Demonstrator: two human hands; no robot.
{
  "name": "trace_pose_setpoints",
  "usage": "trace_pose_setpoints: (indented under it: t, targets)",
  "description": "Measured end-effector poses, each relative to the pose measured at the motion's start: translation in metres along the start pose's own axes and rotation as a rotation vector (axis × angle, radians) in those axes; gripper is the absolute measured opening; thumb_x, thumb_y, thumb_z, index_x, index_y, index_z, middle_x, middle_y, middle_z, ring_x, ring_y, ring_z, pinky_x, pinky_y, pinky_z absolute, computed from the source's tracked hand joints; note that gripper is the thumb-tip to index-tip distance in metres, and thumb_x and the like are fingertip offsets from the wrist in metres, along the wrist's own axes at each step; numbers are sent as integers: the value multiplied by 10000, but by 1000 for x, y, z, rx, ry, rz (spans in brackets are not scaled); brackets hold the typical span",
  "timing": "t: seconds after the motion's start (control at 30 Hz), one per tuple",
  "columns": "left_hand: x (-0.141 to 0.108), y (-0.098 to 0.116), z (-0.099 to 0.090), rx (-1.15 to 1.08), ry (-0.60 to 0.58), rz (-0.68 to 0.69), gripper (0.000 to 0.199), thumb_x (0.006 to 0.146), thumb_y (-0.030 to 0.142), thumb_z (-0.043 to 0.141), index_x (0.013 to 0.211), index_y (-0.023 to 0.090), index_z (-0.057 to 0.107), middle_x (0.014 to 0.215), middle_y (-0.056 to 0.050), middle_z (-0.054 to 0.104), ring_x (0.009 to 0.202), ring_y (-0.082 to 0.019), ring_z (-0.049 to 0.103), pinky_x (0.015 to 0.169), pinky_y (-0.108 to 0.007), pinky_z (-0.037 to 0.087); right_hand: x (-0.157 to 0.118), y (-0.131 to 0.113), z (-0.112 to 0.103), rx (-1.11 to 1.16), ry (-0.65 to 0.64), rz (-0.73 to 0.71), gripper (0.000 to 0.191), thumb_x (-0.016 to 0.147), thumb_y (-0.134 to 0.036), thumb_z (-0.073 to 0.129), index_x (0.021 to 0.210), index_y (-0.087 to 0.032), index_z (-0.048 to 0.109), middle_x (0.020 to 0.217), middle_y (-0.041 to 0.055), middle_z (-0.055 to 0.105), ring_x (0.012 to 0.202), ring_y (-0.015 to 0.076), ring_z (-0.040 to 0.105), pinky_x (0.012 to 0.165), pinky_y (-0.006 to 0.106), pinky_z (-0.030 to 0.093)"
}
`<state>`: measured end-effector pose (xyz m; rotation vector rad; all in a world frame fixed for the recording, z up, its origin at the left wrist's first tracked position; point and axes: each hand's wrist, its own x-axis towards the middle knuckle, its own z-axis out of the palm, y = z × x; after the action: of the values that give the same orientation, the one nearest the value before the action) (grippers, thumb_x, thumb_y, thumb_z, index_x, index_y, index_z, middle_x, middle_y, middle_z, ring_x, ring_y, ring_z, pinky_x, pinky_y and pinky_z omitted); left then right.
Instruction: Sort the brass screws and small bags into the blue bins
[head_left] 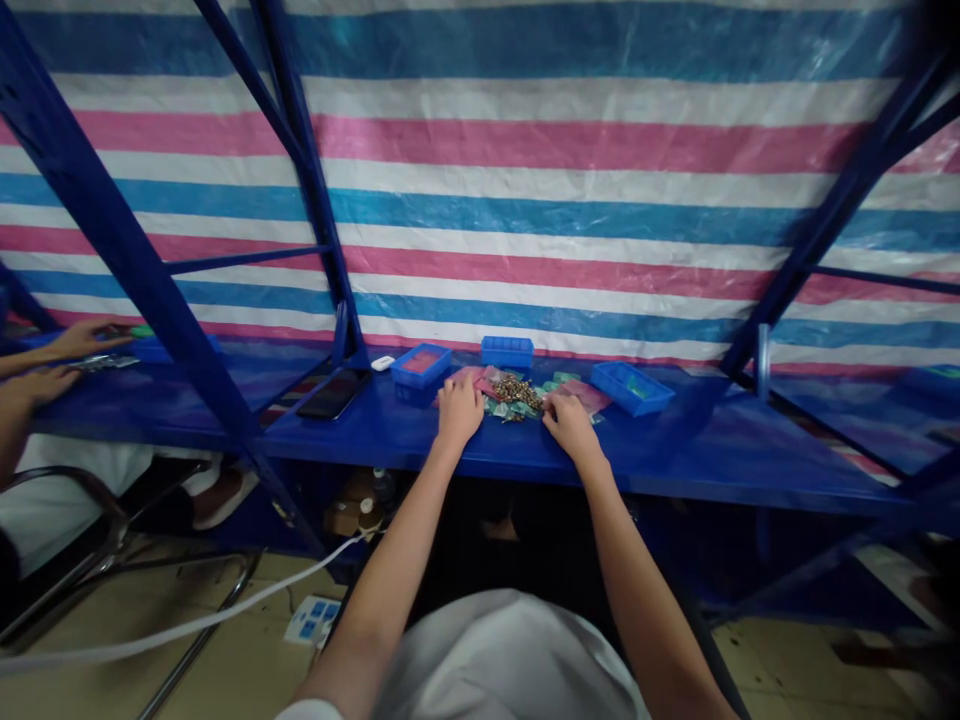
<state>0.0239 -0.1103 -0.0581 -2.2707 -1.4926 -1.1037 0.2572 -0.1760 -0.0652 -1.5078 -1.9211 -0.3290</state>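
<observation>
On the blue bench in front of me lies a loose pile of small brass-coloured metal pieces (pixel 517 391), too small to name. Pink plastic pieces (pixel 589 395) and green plastic pieces (pixel 501 409), which look like little bags, lie around and under it. My left hand (pixel 460 408) rests palm down at the pile's left edge, its fingers stretched over the pink plastic there. At the right edge, my right hand (pixel 571 424) has its fingers bent and pressed together against the pile. Whatever its fingertips pinch is hidden.
Behind the pile stand a blue tray with pink contents (pixel 421 366), another blue bin (pixel 508 351) and a tray with green contents (pixel 632 388). A phone (pixel 334 394) and a white object (pixel 382 363) lie left. Blue posts flank me; another person's hands (pixel 82 345) work farther left.
</observation>
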Motion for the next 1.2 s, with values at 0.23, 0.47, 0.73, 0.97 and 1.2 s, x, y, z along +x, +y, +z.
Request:
trace_pose_setpoints:
  t: [0.23,0.47,0.73,0.97,1.2]
  targets:
    - [-1,0,-2,-22,3,-13,413,919,260,480,1316,148,471,1184,-162,640,1096,-320,520,874,-441,445,-1,-1,-2,54,39,-10,194,812,-127,477,912,-195,629,851,96,642,869,277,542,837,418,428]
    - [0,1,-5,-62,22,-51,471,912,243,478,1358,102,427,1200,-187,627,1074,-341,537,873,-456,452,2,-4,-2,122,25,-33,208,868,-147,435,835,-198,634,890,102,656,905,266,566,889,438,416]
    - [0,7,-11,-206,38,28,274,922,226,486,1162,167,605,1112,-137,663,1092,-305,526,953,-452,410,5,-19,0,200,132,40,227,943,-291,440,970,-175,632,892,118,664,865,266,569,781,393,458]
    - [-2,15,-14,-450,-68,196,161,887,174,530,958,184,674,897,-63,695,835,-198,619,788,-309,486,21,-70,24,274,147,-40,139,897,-222,513,970,-202,630,946,88,662,922,251,551,827,375,453]
    - [-2,16,-15,-674,-182,209,208,851,151,572,1023,135,688,881,-62,721,666,-146,621,612,-238,478,18,-68,23,316,165,-1,166,851,-162,526,968,-200,636,906,80,662,893,245,568,784,360,470]
